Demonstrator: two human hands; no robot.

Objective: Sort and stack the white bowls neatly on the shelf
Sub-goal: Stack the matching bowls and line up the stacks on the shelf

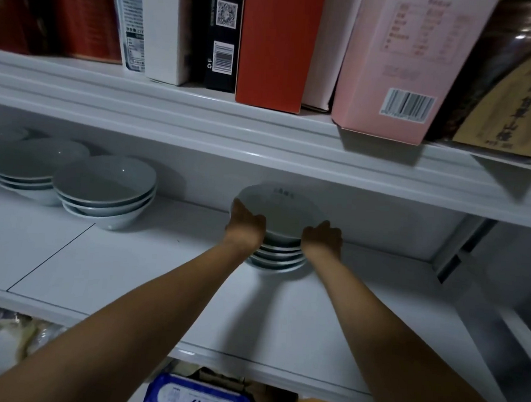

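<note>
A stack of several white bowls (280,220) stands on the white shelf (147,274), right of centre and near the back wall. My left hand (246,223) grips the left rim of the top bowl, fingers curled over its edge. My right hand (322,235) holds the right side of the same bowl. Further left on the shelf stand two more stacks of white bowls, one at mid-left (106,188) and one behind it (31,164). The lower bowls of the held stack are partly hidden by my wrists.
Boxes stand on the shelf above: a red box (275,46), a pink box (400,63), a black one (223,33) and a dark jar (510,91). Below the shelf edge lies a blue wipes pack (199,397). The cabinet's right wall (460,244) is close to the stack.
</note>
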